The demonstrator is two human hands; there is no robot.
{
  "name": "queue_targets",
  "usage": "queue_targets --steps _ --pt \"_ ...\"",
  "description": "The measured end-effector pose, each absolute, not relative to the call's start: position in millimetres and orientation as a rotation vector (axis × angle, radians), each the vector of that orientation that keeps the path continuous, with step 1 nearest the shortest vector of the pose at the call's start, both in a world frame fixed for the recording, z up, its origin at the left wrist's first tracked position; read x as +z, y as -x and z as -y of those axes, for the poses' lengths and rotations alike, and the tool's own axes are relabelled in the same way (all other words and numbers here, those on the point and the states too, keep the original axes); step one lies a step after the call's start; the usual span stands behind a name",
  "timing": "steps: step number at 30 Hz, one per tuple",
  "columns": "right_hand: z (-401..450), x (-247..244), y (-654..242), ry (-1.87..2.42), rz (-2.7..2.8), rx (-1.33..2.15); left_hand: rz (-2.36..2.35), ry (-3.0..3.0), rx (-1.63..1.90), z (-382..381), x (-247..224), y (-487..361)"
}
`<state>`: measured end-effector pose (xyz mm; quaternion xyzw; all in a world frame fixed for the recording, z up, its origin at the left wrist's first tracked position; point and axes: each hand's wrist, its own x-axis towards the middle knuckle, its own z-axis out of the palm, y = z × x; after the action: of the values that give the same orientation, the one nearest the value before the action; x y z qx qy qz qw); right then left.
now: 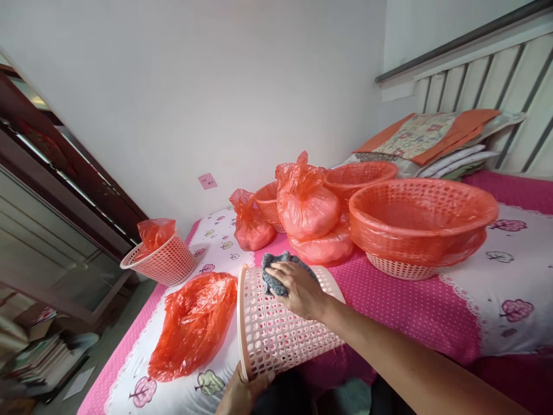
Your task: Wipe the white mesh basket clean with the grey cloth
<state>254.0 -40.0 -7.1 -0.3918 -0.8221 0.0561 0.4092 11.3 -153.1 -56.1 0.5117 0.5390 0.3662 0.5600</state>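
A pale pink plastic basket (276,340) with a lattice wall lies on its side in front of me, its rim turned to the left. My left hand (246,389) grips that rim from below, thumb along the edge. Pressed against the upper side of the basket is a grey cloth (272,276), held under my right hand (300,288) with the fingers curled over it. Left of the rim, a crumpled red plastic bag (194,325) rests on the bed.
Behind are tied red bags (309,207) with contents and a large basket (423,225) lined with red plastic. A smaller basket (168,262) holding a red bag stands at the bed's left edge. Folded bedding (432,138) lies by the headboard (484,86).
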Motion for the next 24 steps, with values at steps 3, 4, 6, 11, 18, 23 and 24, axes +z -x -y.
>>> queue_targets --steps 3,4,6,11,18,23,24 --pt "48 -1 -239 0.9 2.133 0.141 -1.207 -1.22 0.813 154 -66 -9" --pt "52 1 -234 0.872 2.161 0.139 -1.204 -1.216 0.809 154 -68 -9" --pt "61 4 -224 0.824 2.213 0.135 -1.24 -1.196 0.842 151 -69 -11" --pt "82 3 -209 0.802 2.288 0.141 -1.362 -1.163 0.922 139 -59 -17" --pt "112 0 -213 0.739 2.386 0.139 -1.392 -1.189 0.976 136 -57 -12" --pt "117 -2 -219 0.697 2.408 0.153 -1.37 -1.151 1.058 135 -63 -14" --pt "114 -2 -220 0.702 2.399 0.166 -1.336 -1.131 1.025 137 -64 -14"
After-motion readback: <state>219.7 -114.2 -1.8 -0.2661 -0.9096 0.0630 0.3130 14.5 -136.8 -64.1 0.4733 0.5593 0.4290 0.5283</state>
